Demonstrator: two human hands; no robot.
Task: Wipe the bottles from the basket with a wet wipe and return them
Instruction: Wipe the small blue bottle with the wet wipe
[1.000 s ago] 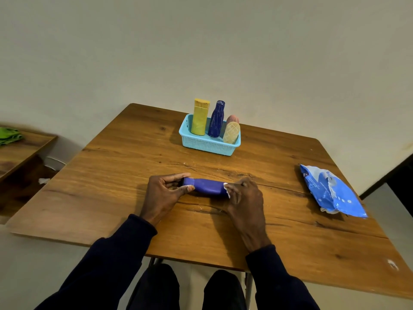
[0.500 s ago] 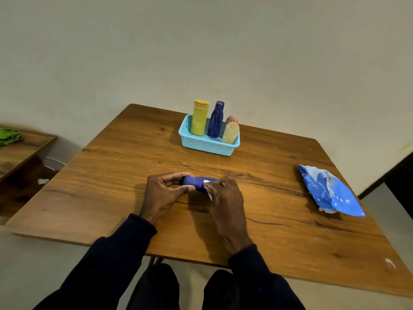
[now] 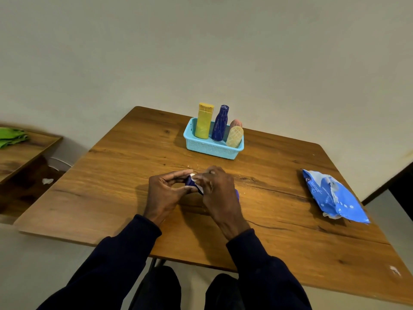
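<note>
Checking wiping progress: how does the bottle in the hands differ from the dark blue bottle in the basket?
Pose: the held bottle lies sideways between the hands; the basket bottle stands upright in the basket. Contact: the left hand pinches the held bottle's end and the right hand wraps a wet wipe round it; the basket bottle is untouched. View: the held bottle is mostly hidden; the basket bottle shows pale line markings. Both are blue.

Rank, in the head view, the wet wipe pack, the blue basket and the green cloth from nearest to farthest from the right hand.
1. Blue basket, just beyond the right hand.
2. Wet wipe pack, well off to the right on the same table.
3. Green cloth, far left, on a separate surface.
</note>
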